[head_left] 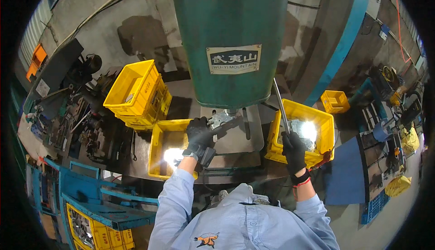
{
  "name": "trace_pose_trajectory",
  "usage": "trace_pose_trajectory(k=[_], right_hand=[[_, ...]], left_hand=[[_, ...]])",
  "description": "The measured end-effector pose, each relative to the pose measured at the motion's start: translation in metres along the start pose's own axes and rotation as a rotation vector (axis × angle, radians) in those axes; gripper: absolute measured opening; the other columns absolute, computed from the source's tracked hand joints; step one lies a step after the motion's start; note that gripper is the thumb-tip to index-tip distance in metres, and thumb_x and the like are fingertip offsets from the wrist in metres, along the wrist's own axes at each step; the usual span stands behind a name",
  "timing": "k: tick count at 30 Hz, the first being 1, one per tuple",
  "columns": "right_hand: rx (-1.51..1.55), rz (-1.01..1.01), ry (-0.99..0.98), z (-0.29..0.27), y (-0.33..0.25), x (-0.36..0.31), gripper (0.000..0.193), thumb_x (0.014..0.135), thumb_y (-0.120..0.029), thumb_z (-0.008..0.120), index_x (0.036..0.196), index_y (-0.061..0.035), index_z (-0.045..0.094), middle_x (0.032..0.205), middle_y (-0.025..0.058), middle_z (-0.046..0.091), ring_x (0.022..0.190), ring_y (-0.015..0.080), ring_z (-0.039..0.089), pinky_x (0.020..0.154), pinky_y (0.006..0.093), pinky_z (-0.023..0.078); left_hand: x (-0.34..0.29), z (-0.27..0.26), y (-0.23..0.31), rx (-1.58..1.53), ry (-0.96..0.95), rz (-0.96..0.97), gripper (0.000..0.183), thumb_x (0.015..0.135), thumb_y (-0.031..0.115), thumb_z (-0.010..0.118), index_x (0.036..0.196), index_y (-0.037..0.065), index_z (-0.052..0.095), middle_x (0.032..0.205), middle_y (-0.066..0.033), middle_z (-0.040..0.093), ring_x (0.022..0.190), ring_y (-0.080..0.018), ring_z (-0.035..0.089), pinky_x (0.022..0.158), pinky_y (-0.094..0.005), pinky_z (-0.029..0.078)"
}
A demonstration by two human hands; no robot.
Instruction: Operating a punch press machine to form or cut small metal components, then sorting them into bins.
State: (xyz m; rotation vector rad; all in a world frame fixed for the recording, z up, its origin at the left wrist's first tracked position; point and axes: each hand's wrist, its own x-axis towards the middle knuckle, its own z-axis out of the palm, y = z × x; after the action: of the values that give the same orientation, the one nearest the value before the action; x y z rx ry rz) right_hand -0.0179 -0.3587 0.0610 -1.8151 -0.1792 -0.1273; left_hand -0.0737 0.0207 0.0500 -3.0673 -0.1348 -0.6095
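A green drill press head (231, 23) hangs over a flat metal table plate (253, 143). Beneath its spindle sits a small silver metal piece (219, 117), with a dark bar (230, 126) reaching across beside it. My left hand (199, 134), in a black glove, is at the left end of that bar, its fingers curled; what lies inside them is hidden. On the right, my right hand (294, 150), also gloved in black, is wrapped round the lower end of a long metal lever (281, 105). This lever slants up to the side of the press head.
A yellow bin (155, 159) stands by my left wrist, with stacked yellow bins (136, 107) behind it. Another yellow bin (276, 152) with metal parts is under my right hand. Tools and scrap (68, 123) crowd the far left; a blue metal rack (108, 213) stands lower left.
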Motion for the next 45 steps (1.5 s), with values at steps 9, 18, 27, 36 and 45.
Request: trace_pose_trajectory(k=[9, 18, 27, 36, 45], right_hand=[[0.225, 0.101, -0.14, -0.039, -0.088, -0.025, 0.039, 0.114, -0.025, 0.062, 0.144, -0.0015, 0.068, 0.09, 0.0031, 0.071, 0.075, 0.0087, 0.064, 0.063, 0.0257, 0.049], [0.424, 0.006, -0.131, -0.041, -0.044, -0.026, 0.072, 0.115, -0.061, 0.049, 0.141, 0.0035, 0.069, 0.094, 0.0087, 0.078, 0.082, 0.0158, 0.074, 0.073, 0.0321, 0.059], [-0.462, -0.581, -0.314, 0.043, 0.055, 0.0, 0.072, 0.097, -0.034, 0.08, 0.159, -0.0064, 0.057, 0.148, 0.0185, 0.068, 0.136, 0.0377, 0.065, 0.114, 0.0481, 0.051], [-0.683, -0.947, -0.455, 0.11, 0.024, 0.034, 0.076, 0.09, -0.019, 0.074, 0.162, -0.0059, 0.052, 0.157, 0.0195, 0.06, 0.153, 0.0415, 0.05, 0.128, 0.0604, 0.036], [-0.611, -1.135, -0.4, 0.128, 0.048, 0.043, 0.054, 0.086, -0.015, 0.074, 0.139, -0.0064, 0.07, 0.136, 0.0168, 0.072, 0.133, 0.0406, 0.064, 0.119, 0.0588, 0.046]], left_hand=[[0.003, 0.037, -0.016, -0.178, 0.089, -0.175, 0.061, 0.073, 0.06, 0.091, 0.103, 0.009, 0.075, 0.101, -0.0176, 0.074, 0.1, -0.0396, 0.071, 0.087, -0.0527, 0.057], [0.012, -0.031, 0.015, -0.433, -0.106, -0.053, 0.063, 0.07, 0.066, 0.093, 0.097, 0.01, 0.081, 0.09, -0.0166, 0.079, 0.086, -0.0384, 0.077, 0.078, -0.0499, 0.061], [-0.016, -0.01, -0.015, -0.381, -0.172, 0.072, 0.095, 0.065, 0.065, 0.097, 0.138, 0.008, 0.072, 0.144, -0.0262, 0.067, 0.131, -0.0454, 0.064, 0.111, -0.0528, 0.052], [-0.18, 0.103, -0.199, 0.059, -0.385, 0.017, 0.076, 0.083, 0.051, 0.086, 0.144, 0.01, 0.066, 0.14, -0.0214, 0.071, 0.125, -0.042, 0.068, 0.104, -0.0595, 0.054], [-0.167, 0.104, -0.217, -0.061, -0.382, -0.022, 0.023, 0.091, 0.027, 0.08, 0.109, 0.013, 0.08, 0.1, -0.0146, 0.079, 0.088, -0.0367, 0.076, 0.079, -0.0506, 0.06]])
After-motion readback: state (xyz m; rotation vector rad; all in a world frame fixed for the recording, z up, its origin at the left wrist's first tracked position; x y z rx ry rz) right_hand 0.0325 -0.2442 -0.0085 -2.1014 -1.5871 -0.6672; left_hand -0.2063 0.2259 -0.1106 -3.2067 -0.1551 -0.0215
